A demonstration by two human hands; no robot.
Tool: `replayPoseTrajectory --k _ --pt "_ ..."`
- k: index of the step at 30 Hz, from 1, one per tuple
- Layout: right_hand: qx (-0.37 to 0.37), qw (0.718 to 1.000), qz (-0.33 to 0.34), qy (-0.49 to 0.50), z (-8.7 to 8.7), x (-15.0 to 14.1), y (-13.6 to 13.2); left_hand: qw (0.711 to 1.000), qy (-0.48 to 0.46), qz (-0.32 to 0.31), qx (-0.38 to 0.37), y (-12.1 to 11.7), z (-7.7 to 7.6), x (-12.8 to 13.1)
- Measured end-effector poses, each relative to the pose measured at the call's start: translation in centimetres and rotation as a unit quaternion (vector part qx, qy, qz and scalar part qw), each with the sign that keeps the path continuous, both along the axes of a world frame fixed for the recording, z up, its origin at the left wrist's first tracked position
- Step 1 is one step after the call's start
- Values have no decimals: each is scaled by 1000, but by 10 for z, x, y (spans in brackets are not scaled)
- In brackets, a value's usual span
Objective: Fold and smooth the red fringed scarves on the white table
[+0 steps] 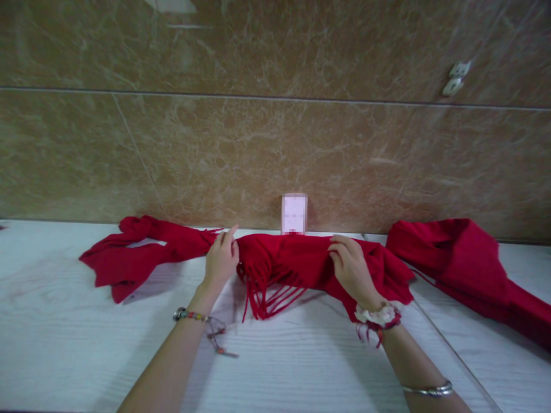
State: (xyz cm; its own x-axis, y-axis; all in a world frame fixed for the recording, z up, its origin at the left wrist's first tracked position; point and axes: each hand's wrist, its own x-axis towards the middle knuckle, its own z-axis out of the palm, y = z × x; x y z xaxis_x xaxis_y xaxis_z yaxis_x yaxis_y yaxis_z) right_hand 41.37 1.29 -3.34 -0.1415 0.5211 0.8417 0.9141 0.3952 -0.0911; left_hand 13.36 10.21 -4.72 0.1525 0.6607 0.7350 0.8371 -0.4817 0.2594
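A red fringed scarf (301, 261) lies bunched lengthwise across the white surface, its tassels (258, 287) hanging loose toward me. My left hand (221, 258) is at the scarf's left end, beside the fringe. Its index finger points out toward the wall, and the hand looks open, though some fingertips are hidden. On the scarf's right half, my right hand (350, 267) has its fingers bent together on the cloth near the far edge. Another red cloth (138, 255) lies folded over to the left, some fringe tips reaching my left hand.
More red fabric (456, 264) lies in a heap at the right and runs off the frame. A small pale card (294, 213) with a blurred front stands against the brown marbled wall (215, 155). White sockets or plugs (456, 78) are on the wall. A seam (451, 350) crosses the white surface.
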Motion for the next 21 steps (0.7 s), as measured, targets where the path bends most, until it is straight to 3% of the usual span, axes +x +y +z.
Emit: replayPoseTrajectory --k 3,6,8,10,12,14,15,16,18,20,21 --pt "81 987 -95 101 6 18 0 998 -34 52 2 6 0 -9" --pt "64 987 -81 120 9 24 1 1000 -14 13 -22 10 -4 -11" --pt "-9 994 8 111 10 18 -1 999 7 -23 -38 12 -7 -10" --pt "-118 980 130 94 13 5 -6 998 12 -42 -47 12 -8 -8" --pt "-250 931 260 59 17 -12 -13 997 3 -56 -49 9 -8 -3" --pt "-359 857 369 16 21 -27 -20 994 3 -95 -56 3 -6 5" --pt "-385 833 398 9 22 -32 -23 990 11 -124 -64 -2 -6 9" --pt "-387 829 403 17 23 -35 -24 985 26 -155 -77 -6 -7 14" --pt "-321 884 333 68 24 -32 -22 969 72 -206 -119 -14 -10 23" --pt "-214 953 181 113 22 -19 -17 949 130 -228 -172 -20 -16 29" --pt "-174 974 93 115 19 -11 -14 940 158 -229 -198 -22 -19 31"
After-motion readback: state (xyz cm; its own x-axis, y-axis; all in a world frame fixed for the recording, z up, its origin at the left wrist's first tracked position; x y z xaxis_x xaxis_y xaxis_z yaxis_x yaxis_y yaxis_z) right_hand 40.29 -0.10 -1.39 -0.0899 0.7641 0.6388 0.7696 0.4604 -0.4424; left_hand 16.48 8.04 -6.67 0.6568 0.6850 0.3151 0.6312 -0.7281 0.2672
